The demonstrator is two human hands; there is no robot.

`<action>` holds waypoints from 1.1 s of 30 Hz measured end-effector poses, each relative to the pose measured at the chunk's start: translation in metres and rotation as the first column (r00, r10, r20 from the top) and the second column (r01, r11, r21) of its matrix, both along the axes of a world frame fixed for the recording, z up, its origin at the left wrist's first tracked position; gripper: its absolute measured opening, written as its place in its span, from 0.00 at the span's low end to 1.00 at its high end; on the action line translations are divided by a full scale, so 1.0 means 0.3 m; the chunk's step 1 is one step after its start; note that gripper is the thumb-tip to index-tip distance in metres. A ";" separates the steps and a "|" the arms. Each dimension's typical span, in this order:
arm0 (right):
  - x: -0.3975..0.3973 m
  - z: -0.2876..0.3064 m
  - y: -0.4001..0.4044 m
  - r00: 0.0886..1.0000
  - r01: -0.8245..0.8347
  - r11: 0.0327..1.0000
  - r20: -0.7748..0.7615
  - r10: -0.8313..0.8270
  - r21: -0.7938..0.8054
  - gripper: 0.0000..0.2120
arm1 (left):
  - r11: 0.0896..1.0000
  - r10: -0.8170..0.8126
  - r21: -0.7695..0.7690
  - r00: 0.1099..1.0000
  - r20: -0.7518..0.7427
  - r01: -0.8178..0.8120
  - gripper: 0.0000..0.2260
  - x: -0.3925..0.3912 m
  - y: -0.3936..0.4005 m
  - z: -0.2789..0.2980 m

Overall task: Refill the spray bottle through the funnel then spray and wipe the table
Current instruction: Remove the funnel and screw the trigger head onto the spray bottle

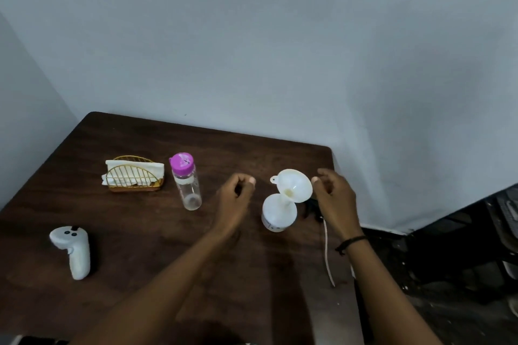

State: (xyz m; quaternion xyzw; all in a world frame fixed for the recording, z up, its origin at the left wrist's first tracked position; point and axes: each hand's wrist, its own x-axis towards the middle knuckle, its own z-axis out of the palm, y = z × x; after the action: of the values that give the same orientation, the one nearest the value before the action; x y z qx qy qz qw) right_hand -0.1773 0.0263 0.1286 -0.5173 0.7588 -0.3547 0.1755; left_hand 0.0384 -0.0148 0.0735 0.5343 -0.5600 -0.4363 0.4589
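A white spray bottle body (278,216) stands on the dark wooden table (140,232) with a white funnel (293,185) set in its neck. The black spray head (312,209) with its white tube (327,252) lies just right of the bottle. A clear bottle with a pink cap (186,180) stands to the left. My left hand (236,193) hovers left of the funnel, fingers loosely curled, holding nothing. My right hand (333,193) is beside the funnel's right rim, fingertips close to it, empty.
A gold wire holder with white napkins (134,173) stands at the back left. A white hand controller (73,251) lies near the left front. The table's right edge runs just past the spray tube; dark clutter sits on the floor to the right.
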 end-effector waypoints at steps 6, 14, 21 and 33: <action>0.004 -0.061 0.023 0.992 -0.020 0.997 0.123 0.011 0.069 0.14 | 0.987 -0.023 0.154 0.985 -0.173 0.050 0.05 -0.130 -0.043 0.063; 0.009 -0.006 0.006 0.974 0.061 0.998 0.216 -0.064 0.019 0.02 | 0.975 0.041 0.223 0.978 -0.206 0.006 0.03 -0.165 -0.044 0.098; 0.088 0.129 -0.050 0.970 -0.025 0.989 0.236 0.059 -0.143 0.04 | 0.978 0.123 0.203 0.902 -0.415 -0.040 0.02 -0.087 -0.080 0.207; 0.360 -0.028 -0.240 0.940 -0.335 0.917 0.012 0.340 0.216 0.26 | 0.859 0.410 0.439 0.869 -0.279 -0.264 0.08 0.113 -0.132 0.007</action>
State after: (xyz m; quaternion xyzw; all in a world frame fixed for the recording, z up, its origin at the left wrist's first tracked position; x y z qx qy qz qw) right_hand -0.0693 -0.0457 0.1201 -0.6230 0.6942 -0.2283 0.2788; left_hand 0.0724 -0.0545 0.0755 0.6153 -0.2641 -0.5401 0.5098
